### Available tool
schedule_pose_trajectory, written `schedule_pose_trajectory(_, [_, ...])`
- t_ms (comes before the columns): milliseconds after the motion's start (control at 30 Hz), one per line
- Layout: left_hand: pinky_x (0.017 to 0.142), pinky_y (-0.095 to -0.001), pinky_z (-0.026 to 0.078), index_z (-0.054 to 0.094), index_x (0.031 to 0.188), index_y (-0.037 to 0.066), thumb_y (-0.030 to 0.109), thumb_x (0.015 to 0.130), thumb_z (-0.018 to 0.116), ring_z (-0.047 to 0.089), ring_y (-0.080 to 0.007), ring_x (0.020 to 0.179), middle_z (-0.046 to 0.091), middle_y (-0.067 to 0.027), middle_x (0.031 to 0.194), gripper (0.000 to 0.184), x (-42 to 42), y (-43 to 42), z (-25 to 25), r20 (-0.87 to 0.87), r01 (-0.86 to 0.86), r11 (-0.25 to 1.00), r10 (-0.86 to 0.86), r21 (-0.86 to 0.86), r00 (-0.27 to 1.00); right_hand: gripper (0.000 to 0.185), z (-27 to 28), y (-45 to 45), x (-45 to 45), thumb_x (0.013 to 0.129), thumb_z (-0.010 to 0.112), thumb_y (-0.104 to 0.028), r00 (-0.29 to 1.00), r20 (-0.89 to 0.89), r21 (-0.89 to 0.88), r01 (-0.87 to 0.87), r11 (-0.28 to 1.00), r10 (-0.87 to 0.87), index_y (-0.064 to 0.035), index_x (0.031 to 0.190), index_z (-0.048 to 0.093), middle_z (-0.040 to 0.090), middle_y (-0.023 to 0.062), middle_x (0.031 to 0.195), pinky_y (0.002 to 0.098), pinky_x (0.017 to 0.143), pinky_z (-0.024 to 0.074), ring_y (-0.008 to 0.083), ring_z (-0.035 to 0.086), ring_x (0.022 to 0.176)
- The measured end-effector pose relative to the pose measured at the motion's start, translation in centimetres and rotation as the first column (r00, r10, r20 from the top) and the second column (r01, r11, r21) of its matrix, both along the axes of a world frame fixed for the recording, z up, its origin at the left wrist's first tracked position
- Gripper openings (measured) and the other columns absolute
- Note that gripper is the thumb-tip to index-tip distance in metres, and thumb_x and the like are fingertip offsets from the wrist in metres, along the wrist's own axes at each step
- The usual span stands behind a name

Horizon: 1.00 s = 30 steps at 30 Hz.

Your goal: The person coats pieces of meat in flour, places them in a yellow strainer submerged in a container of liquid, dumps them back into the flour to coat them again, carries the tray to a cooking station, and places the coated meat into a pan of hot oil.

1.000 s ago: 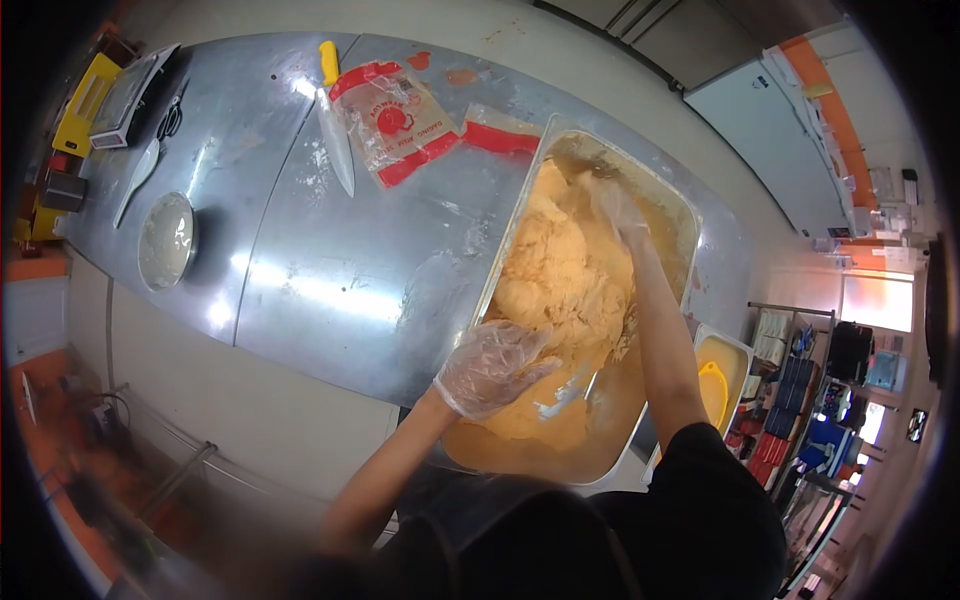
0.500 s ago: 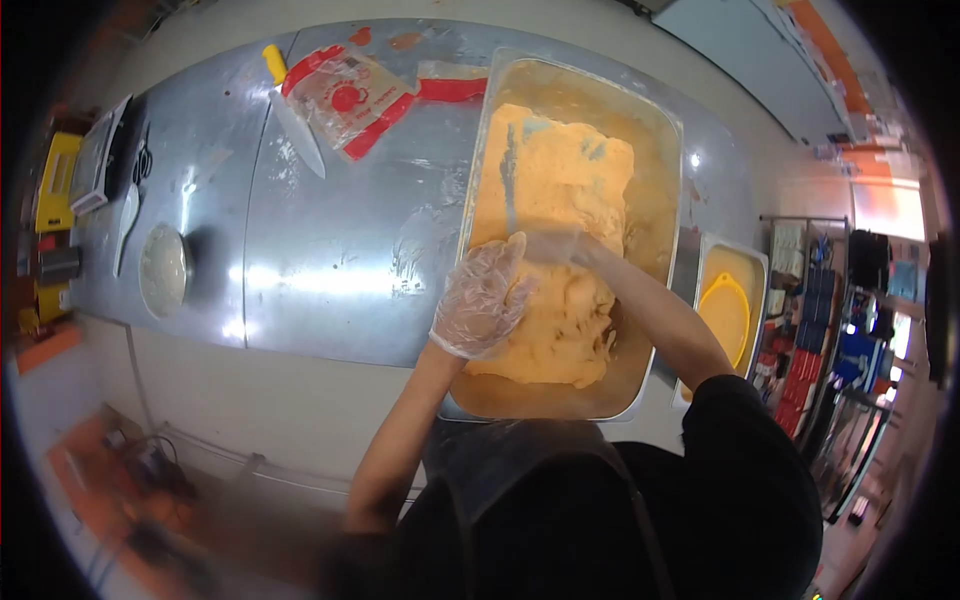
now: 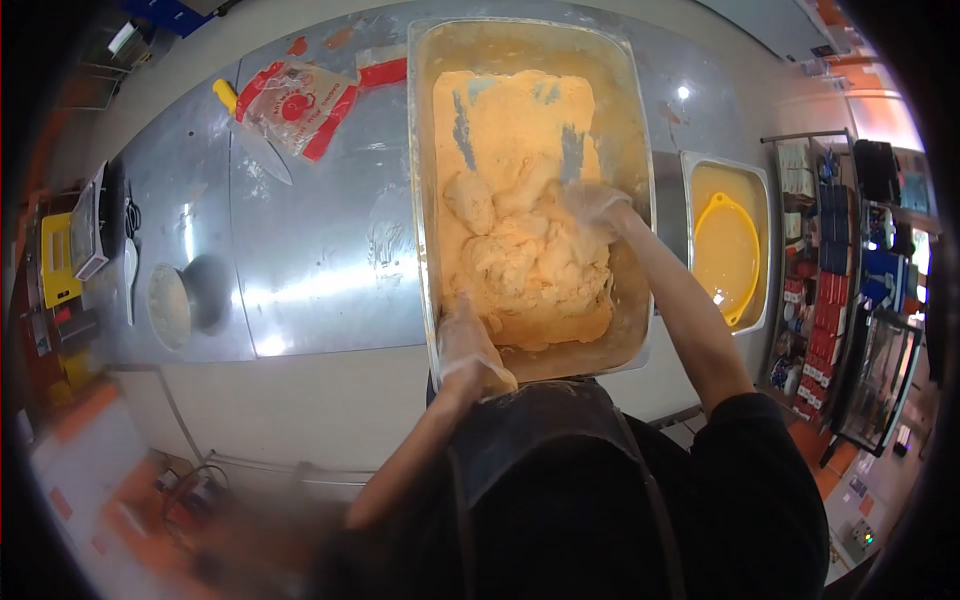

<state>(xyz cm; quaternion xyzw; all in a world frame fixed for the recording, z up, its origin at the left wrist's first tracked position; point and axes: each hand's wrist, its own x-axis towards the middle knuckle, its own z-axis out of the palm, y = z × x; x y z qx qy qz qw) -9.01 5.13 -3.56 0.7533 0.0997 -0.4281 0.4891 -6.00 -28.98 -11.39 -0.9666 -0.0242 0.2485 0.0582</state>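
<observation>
A deep metal pan point(image 3: 422, 200) holds a soft, lumpy orange dough-like mass point(image 3: 520, 262) with loose, paler orange material spread flat behind it. My left hand point(image 3: 468, 345), in a clear plastic glove, is at the pan's near left corner, with its fingers stretched forward against the edge of the mass. Also gloved, my right hand point(image 3: 600, 210) is over the right side of the mass, inside the pan. Motion smears its fingers, so their hold is unclear. Streaks of bare pan bottom show toward the far end.
On the steel table point(image 3: 320, 250) lie a yellow-handled knife point(image 3: 262, 155), a red-and-clear plastic bag point(image 3: 298, 105) and a round bowl point(image 3: 170, 305). Right of the pan stands a smaller metal tray point(image 3: 688, 215) with a yellow strainer-like item point(image 3: 757, 260). Shelving point(image 3: 832, 240) is farther right.
My hands have separated: the left has moved back to the near left corner, the right to the right side. The mass looks more heaped and broken up. The view has shifted.
</observation>
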Motion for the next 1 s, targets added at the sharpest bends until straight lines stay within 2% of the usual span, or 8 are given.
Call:
schedule_pose_trajectory(33, [0.079, -0.0379, 0.051, 0.046, 0.127, 0.003, 0.047, 0.097, 0.043, 0.059, -0.0288, 0.098, 0.056, -0.0142, 0.108, 0.053, 0.5, -0.5, -0.7, -0.352, -0.409, 0.894, 0.328, -0.183, 0.876, 0.028, 1.3, 0.3, -1.1, 0.088, 0.05, -0.025, 0.997, 0.071, 0.019, -0.027, 0.999, 0.025, -0.0009, 0.099, 0.059, 0.064, 0.0186, 0.09, 0.0398, 0.073, 0.0506, 0.0331, 0.064, 0.088])
schedule_pose_trajectory(267, [0.084, -0.0493, 0.054, 0.047, 0.127, 0.004, 0.046, 0.1, 0.033, 0.061, -0.0283, 0.105, 0.056, -0.0126, 0.121, 0.052, 1.7, -4.6, 0.5, -0.614, -0.7, 0.675, 0.456, -0.233, 0.644, 0.037, 2.6, 3.2, -1.6, 0.097, 0.041, -0.032, 0.975, -0.181, -0.16, 0.102, 0.982, -0.131, 0.0018, 0.104, 0.056, 0.063, 0.0207, 0.095, 0.0392, 0.071, 0.0511, 0.0319, 0.064, 0.082])
schedule_pose_trajectory(300, [0.085, -0.0504, 0.054, 0.046, 0.128, 0.005, 0.048, 0.1, 0.034, 0.06, -0.0293, 0.107, 0.055, -0.0131, 0.122, 0.053, 2.0, -5.2, 0.7, -0.636, -0.699, 0.687, 0.454, -0.196, 0.624, 0.035, 1.4, 3.6, -2.9, 0.097, 0.04, -0.028, 0.891, -0.178, 0.162, 0.444, 0.881, -0.417, 0.0026, 0.104, 0.056, 0.062, 0.0196, 0.1, 0.0393, 0.068, 0.0524, 0.0297, 0.065, 0.085])
schedule_pose_trajectory(367, [0.087, -0.0525, 0.054, 0.046, 0.131, 0.006, 0.051, 0.099, 0.035, 0.058, -0.0314, 0.111, 0.054, -0.0142, 0.125, 0.056, 2.5, -6.7, 0.9, -0.676, -0.697, 0.706, 0.453, -0.125, 0.581, 0.031, 0.0, 4.7, -5.5, 0.098, 0.038, -0.02, 0.501, -0.43, 0.634, 0.76, 0.144, -0.752, 0.0043, 0.104, 0.056, 0.062, 0.0173, 0.11, 0.0396, 0.063, 0.0552, 0.0253, 0.066, 0.089])
schedule_pose_trajectory(467, [0.086, -0.0487, 0.054, 0.049, 0.129, 0.005, 0.042, 0.099, 0.037, 0.061, -0.0281, 0.106, 0.057, -0.0144, 0.124, 0.049, 3.8, -7.5, -0.5, -0.671, -0.711, 0.684, 0.449, -0.166, 0.59, 0.038, 2.4, 8.3, -5.9, 0.101, 0.031, -0.024, 0.135, -0.883, 0.422, 0.647, -0.635, -0.449, 0.0004, 0.115, 0.057, 0.062, 0.0132, 0.115, 0.0343, 0.068, 0.0566, 0.0237, 0.066, 0.096])
schedule_pose_trajectory(667, [0.097, -0.0507, 0.046, 0.044, 0.134, 0.008, 0.04, 0.099, 0.037, 0.053, -0.0272, 0.119, 0.049, -0.0131, 0.134, 0.048, 9.5, -5.1, 0.2, -0.753, -0.656, 0.495, 0.005, -0.57, 0.658, 0.038, 9.4, 7.2, -5.0, 0.101, 0.035, -0.026, 0.289, -0.772, 0.609, 0.59, -0.53, -0.566, -0.0023, 0.127, 0.05, 0.06, 0.0136, 0.119, 0.0318, 0.08, 0.0528, 0.0222, 0.062, 0.102])
schedule_pose_trajectory(767, [0.105, -0.0521, 0.037, 0.038, 0.138, 0.009, 0.036, 0.1, 0.034, 0.044, -0.029, 0.128, 0.042, -0.0126, 0.141, 0.047, 9.0, -4.1, 5.3, -0.71, -0.635, 0.52, 0.074, -0.572, 0.7, 0.037, 14.5, 7.4, -5.1, 0.101, 0.037, -0.026, 0.727, -0.327, 0.258, 0.683, 0.683, -0.604, -0.0017, 0.125, 0.05, 0.061, 0.0143, 0.118, 0.033, 0.093, 0.0481, 0.0219, 0.059, 0.108])
schedule_pose_trajectory(1000, [0.082, -0.0403, 0.053, 0.047, 0.128, 0.008, 0.039, 0.099, 0.037, 0.059, -0.0245, 0.102, 0.057, -0.0101, 0.118, 0.043, 3.1, -7.2, -1.7, -0.56, -0.596, 0.779, 0.41, -0.195, 0.72, 0.036, 4.9, 12.8, -8.4, 0.098, 0.034, -0.023, -0.134, -0.735, 0.382, 0.729, -0.568, -0.665, -0.001, 0.118, 0.054, 0.061, 0.0146, 0.113, 0.0357, 0.08, 0.0512, 0.0226, 0.06, 0.098])
